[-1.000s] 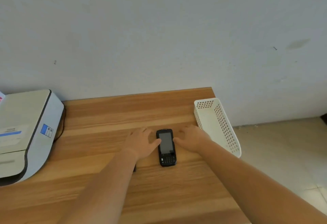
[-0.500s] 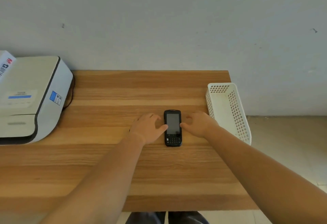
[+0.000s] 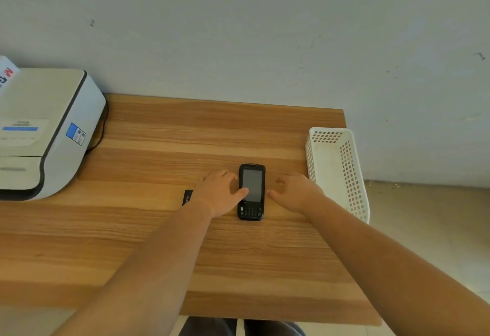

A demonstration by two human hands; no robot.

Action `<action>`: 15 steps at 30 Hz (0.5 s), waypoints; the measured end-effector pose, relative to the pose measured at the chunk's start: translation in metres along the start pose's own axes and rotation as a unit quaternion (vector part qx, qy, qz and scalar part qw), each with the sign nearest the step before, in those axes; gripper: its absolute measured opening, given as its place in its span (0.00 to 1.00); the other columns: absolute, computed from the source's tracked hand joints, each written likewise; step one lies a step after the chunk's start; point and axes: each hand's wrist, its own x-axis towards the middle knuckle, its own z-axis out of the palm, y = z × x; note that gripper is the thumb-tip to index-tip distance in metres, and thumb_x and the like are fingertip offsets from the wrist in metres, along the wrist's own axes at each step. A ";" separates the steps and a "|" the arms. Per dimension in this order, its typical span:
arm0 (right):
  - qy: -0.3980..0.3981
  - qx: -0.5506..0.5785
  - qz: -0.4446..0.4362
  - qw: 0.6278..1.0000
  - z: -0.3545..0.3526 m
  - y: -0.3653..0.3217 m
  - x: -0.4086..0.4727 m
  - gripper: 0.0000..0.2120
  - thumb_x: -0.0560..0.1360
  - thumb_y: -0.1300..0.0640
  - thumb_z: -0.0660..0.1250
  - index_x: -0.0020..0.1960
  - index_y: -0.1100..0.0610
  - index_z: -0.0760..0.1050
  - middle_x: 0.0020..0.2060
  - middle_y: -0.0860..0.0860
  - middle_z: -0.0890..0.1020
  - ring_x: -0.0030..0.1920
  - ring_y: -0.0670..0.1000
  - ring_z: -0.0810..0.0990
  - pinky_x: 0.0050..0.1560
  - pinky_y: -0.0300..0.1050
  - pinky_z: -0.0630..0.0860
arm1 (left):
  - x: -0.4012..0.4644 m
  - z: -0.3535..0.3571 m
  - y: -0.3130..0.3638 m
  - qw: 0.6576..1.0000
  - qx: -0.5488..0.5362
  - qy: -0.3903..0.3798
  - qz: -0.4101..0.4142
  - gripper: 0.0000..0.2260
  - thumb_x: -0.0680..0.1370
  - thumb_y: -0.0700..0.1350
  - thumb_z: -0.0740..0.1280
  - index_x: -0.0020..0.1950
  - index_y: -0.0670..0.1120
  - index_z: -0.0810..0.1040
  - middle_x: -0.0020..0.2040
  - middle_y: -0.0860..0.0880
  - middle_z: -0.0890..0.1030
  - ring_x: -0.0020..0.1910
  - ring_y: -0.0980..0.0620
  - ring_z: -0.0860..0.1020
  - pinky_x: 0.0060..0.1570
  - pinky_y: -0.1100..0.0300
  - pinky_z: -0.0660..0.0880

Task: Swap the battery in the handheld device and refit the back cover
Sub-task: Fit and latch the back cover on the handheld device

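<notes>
A black handheld device (image 3: 252,190) with a screen and keypad lies face up on the wooden table (image 3: 159,229). My left hand (image 3: 218,192) rests flat on the table just left of it, thumb touching the device's left edge. My right hand (image 3: 297,191) lies flat to the device's right, fingers spread, thumb close to its right edge. Neither hand holds anything. A small black flat part (image 3: 187,196), perhaps a battery, peeks out from behind my left wrist.
A white perforated plastic basket (image 3: 336,171) stands at the table's right edge, close to my right hand. A large white printer (image 3: 47,129) with a dark cable sits at the far left. A grey wall backs the table; tiled floor lies to the right.
The view has tilted down and shifted, showing the table's near edge. Both hands stay flat beside the device. The black part behind my left wrist has come into sight.
</notes>
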 end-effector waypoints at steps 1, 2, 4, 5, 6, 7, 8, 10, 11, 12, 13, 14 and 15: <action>0.002 0.002 0.000 1.000 0.000 0.000 0.000 0.30 0.75 0.36 0.59 0.72 0.51 0.68 0.69 0.52 0.72 0.67 0.55 0.72 0.62 0.54 0.74 | 0.001 0.000 0.000 1.000 0.000 0.002 -0.001 0.26 0.77 0.66 0.57 0.69 0.53 0.70 0.70 0.52 0.70 0.70 0.50 0.67 0.71 0.46 0.61; 0.005 0.005 -0.002 1.000 -0.001 0.001 0.001 0.30 0.75 0.36 0.59 0.72 0.50 0.68 0.68 0.52 0.72 0.66 0.55 0.72 0.62 0.54 0.74 | 0.002 0.001 0.000 1.000 -0.002 0.002 -0.002 0.26 0.77 0.66 0.57 0.70 0.53 0.70 0.70 0.52 0.70 0.70 0.50 0.67 0.71 0.46 0.61; 0.014 0.005 -0.006 1.000 -0.004 0.002 0.000 0.30 0.75 0.36 0.59 0.72 0.50 0.68 0.68 0.52 0.72 0.66 0.55 0.72 0.62 0.54 0.74 | 0.004 0.001 0.001 1.000 -0.005 -0.001 -0.006 0.26 0.77 0.66 0.57 0.70 0.53 0.70 0.70 0.52 0.70 0.70 0.50 0.66 0.70 0.46 0.61; 0.019 0.002 -0.009 1.000 -0.005 0.003 0.000 0.30 0.75 0.36 0.58 0.72 0.50 0.68 0.68 0.52 0.72 0.66 0.55 0.72 0.62 0.55 0.74 | 0.006 0.002 0.002 1.000 -0.006 -0.001 -0.007 0.27 0.77 0.66 0.57 0.70 0.53 0.69 0.70 0.52 0.71 0.70 0.50 0.67 0.70 0.46 0.61; 0.026 -0.002 -0.012 1.000 -0.007 0.004 0.000 0.29 0.75 0.36 0.58 0.71 0.50 0.69 0.68 0.52 0.72 0.66 0.55 0.73 0.61 0.55 0.74 | 0.007 0.003 0.003 1.000 -0.004 0.001 -0.007 0.27 0.77 0.66 0.56 0.70 0.52 0.70 0.70 0.52 0.71 0.70 0.50 0.67 0.69 0.46 0.61; 0.034 -0.007 -0.014 0.999 -0.009 0.006 -0.001 0.29 0.75 0.36 0.58 0.71 0.51 0.69 0.68 0.52 0.72 0.65 0.55 0.73 0.61 0.55 0.74 | 0.008 0.005 0.005 1.000 -0.001 0.005 -0.007 0.27 0.77 0.66 0.56 0.70 0.52 0.69 0.69 0.52 0.71 0.69 0.50 0.67 0.68 0.46 0.62; 0.043 -0.010 -0.015 0.999 -0.011 0.007 -0.001 0.30 0.75 0.36 0.58 0.71 0.52 0.70 0.68 0.52 0.72 0.65 0.55 0.73 0.61 0.54 0.74 | 0.009 0.007 0.007 1.000 0.003 0.008 -0.010 0.27 0.78 0.66 0.56 0.71 0.52 0.69 0.69 0.51 0.71 0.69 0.49 0.67 0.68 0.47 0.62; 0.063 -0.016 -0.018 0.998 -0.015 0.011 -0.003 0.29 0.75 0.36 0.58 0.69 0.53 0.71 0.67 0.51 0.73 0.63 0.54 0.74 0.59 0.53 0.75 | 0.011 0.012 0.013 1.000 0.010 0.018 -0.017 0.28 0.78 0.66 0.56 0.72 0.50 0.68 0.70 0.50 0.71 0.69 0.48 0.68 0.68 0.48 0.64; 0.072 -0.021 -0.022 0.997 -0.016 0.014 -0.005 0.29 0.75 0.36 0.58 0.68 0.53 0.72 0.66 0.51 0.74 0.63 0.54 0.75 0.59 0.53 0.75 | 0.013 0.015 0.017 0.999 0.015 0.027 -0.019 0.29 0.78 0.66 0.57 0.72 0.49 0.67 0.69 0.49 0.71 0.69 0.47 0.68 0.67 0.48 0.65; 0.079 -0.026 -0.026 0.996 -0.017 0.016 -0.006 0.28 0.75 0.36 0.59 0.68 0.53 0.72 0.66 0.51 0.74 0.62 0.54 0.75 0.58 0.53 0.75 | 0.013 0.019 0.021 0.999 0.022 0.039 -0.020 0.29 0.78 0.65 0.57 0.72 0.48 0.67 0.69 0.48 0.71 0.68 0.47 0.68 0.66 0.49 0.66; 0.084 -0.030 -0.030 0.996 -0.018 0.018 -0.007 0.28 0.75 0.37 0.59 0.68 0.52 0.72 0.66 0.50 0.74 0.62 0.53 0.75 0.58 0.52 0.75 | 0.015 0.023 0.027 0.998 0.032 0.050 -0.019 0.29 0.78 0.65 0.57 0.72 0.47 0.66 0.69 0.47 0.70 0.68 0.46 0.68 0.66 0.49 0.67; 0.089 -0.035 -0.034 0.995 -0.018 0.020 -0.009 0.27 0.76 0.37 0.59 0.68 0.53 0.72 0.66 0.50 0.74 0.62 0.53 0.75 0.58 0.52 0.75 | 0.016 0.027 0.033 0.997 0.042 0.057 -0.019 0.29 0.78 0.64 0.57 0.72 0.47 0.66 0.70 0.47 0.69 0.68 0.46 0.67 0.65 0.50 0.68; 0.093 -0.042 -0.037 0.994 -0.018 0.022 -0.010 0.27 0.76 0.38 0.59 0.67 0.53 0.72 0.66 0.50 0.74 0.62 0.53 0.75 0.58 0.52 0.75 | 0.017 0.031 0.039 0.997 0.050 0.061 -0.023 0.29 0.78 0.64 0.58 0.72 0.47 0.65 0.71 0.46 0.67 0.69 0.45 0.67 0.64 0.50 0.69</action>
